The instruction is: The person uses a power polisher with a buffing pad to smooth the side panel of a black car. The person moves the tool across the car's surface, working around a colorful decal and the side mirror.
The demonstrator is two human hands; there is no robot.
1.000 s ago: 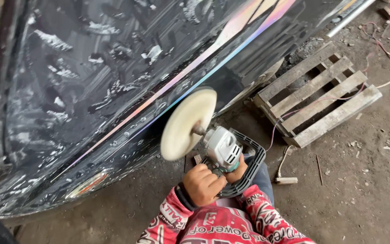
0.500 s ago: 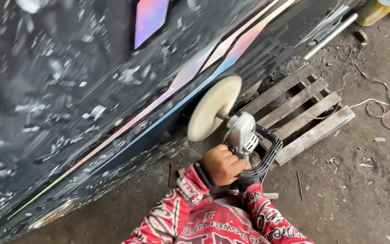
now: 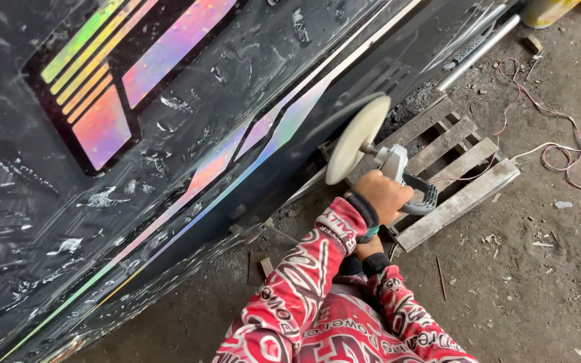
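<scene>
Head view: our left hand (image 3: 383,195) is closed around the polisher (image 3: 398,176), our right hand (image 3: 368,247) mostly hidden beneath, grip unclear. The pad (image 3: 356,140) sits at the black panel (image 3: 189,134). Smears remain across much of it, so we judge plenty unpolished. A pallet (image 3: 458,181) and wires (image 3: 553,144) lie on the dirt floor (image 3: 526,289).

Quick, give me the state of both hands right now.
Left hand: closed on the polisher, its pad near the black panel.
Right hand: mostly hidden under the left forearm; cannot tell.
</scene>
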